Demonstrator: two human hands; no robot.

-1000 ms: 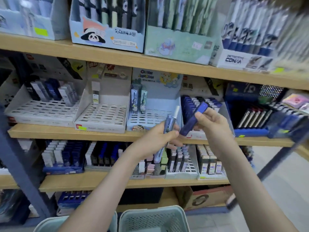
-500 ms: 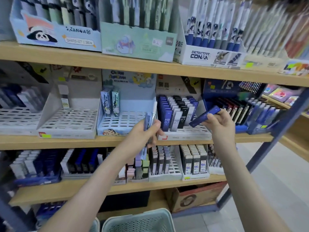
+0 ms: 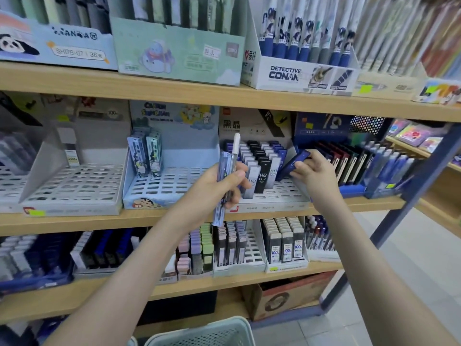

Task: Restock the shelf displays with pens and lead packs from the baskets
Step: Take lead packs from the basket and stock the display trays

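Fingers (image 3: 243, 168) of the left hand (image 3: 214, 188) are curled round a white-capped pen (image 3: 235, 148) and a clear pack (image 3: 219, 211) with a blue print, held upright together in front of the middle shelf (image 3: 99, 221). The pen's cap stands above the fist and the pack's lower end hangs below it. The right hand (image 3: 318, 172) pinches a blue pack (image 3: 298, 158) between thumb and fingertips. This pack is tilted, its top leaning right and its lower end down at the right side of the lead tray (image 3: 274, 201), just beside the rows of HB 0.7 packs (image 3: 262, 171). Whether it sits in a slot cannot be told.

Under the forearms, at the bottom edge, shows the pale mesh rim of a basket (image 3: 199, 332); its contents are hidden. Behind it a cardboard box (image 3: 287, 295) stands under the lowest shelf.

On the lower shelf, trays hold pastel packs (image 3: 199, 243) and dark packs marked 100 (image 3: 284, 239). On the middle shelf, left of the lead tray, a cartoon tray (image 3: 169, 188) holds a few packs (image 3: 147, 156) at its back left corner. Further left, a white tray (image 3: 74, 188) has one pack (image 3: 71, 151) at the back. Right of the lead tray a dark blue display (image 3: 349, 191) carries red and black packs.

On the top shelf stand pen boxes: a Conan box (image 3: 299, 76), a green box (image 3: 179, 56) and a panda box (image 3: 62, 46), all filled with upright pens.
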